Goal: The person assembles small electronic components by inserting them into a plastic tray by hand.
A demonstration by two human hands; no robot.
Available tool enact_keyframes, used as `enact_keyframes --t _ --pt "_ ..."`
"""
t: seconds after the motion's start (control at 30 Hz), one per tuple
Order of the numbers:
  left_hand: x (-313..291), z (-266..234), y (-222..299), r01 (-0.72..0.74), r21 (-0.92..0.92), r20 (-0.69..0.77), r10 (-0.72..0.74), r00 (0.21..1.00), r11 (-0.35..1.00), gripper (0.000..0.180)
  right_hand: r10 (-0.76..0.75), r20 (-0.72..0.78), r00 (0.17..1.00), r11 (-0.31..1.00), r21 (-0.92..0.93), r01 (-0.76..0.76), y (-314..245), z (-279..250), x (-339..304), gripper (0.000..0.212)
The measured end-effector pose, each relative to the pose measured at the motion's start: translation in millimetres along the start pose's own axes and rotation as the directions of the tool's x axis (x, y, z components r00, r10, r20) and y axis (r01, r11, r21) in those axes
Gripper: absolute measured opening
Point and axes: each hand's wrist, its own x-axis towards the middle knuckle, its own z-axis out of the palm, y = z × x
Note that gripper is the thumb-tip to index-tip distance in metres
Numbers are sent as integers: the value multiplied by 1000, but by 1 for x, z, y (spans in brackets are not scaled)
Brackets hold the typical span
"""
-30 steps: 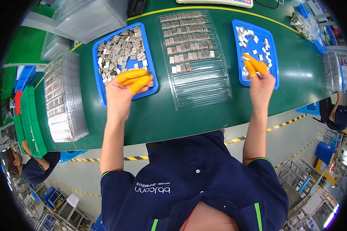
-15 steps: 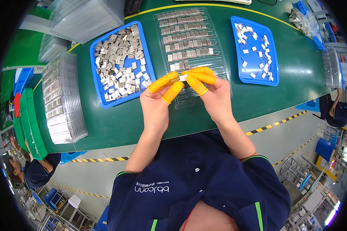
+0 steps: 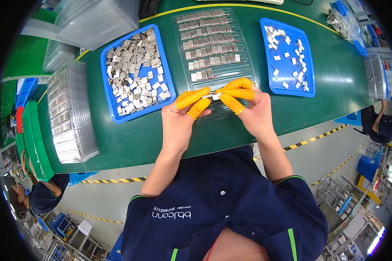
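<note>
My left hand (image 3: 180, 115) and my right hand (image 3: 253, 111) meet above the near end of a clear plastic tray (image 3: 231, 80). Yellow finger cots cover the thumbs and several fingers of both. Between the fingertips of my right hand is a small white connector (image 3: 217, 96). The left fingertips pinch its other end, where a small pale piece shows; its details are too small to make out. Rows of grey metal connector shells (image 3: 211, 59) with thin wires lie in the tray. The row nearest my hands is only partly filled.
A blue tray (image 3: 172, 93) of loose metal shells lies left, another blue tray (image 3: 287, 92) of white wired connectors right. Stacked clear trays (image 3: 76, 130) and a green bin (image 3: 35, 143) stand at the far left. Co-workers sit beyond both sides of the green table (image 3: 335, 91).
Both hands have moved slightly right and nearer to me, with the white connector between them. The right fingers have shifted apart from the left ones, and more of the small piece shows.
</note>
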Motion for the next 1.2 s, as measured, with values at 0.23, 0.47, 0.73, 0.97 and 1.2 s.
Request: enact_keyframes --t 0.23,0.47,0.73,0.97,1.2 --pt "3 -7 1 46 -64 -16 -47 999 997 23 -25 -51 998 998 50 28 -2 6 -2 15" --pt "1 -6 -1 64 -19 -8 -64 998 998 22 39 -18 999 999 18 -39 -2 1 -1 14" --pt "3 -7 -4 9 13 -61 -9 998 1000 25 -34 -94 995 996 -91 25 -7 4 -2 14" --pt "0 -10 -7 19 -5 -10 -19 1000 1000 21 2 -7 1000 1000 -11 -2 -6 2 -1 15" --pt "-1 -15 -9 88 -105 90 -79 993 991 21 113 134 984 985 114 -129 -9 -4 -1 17"
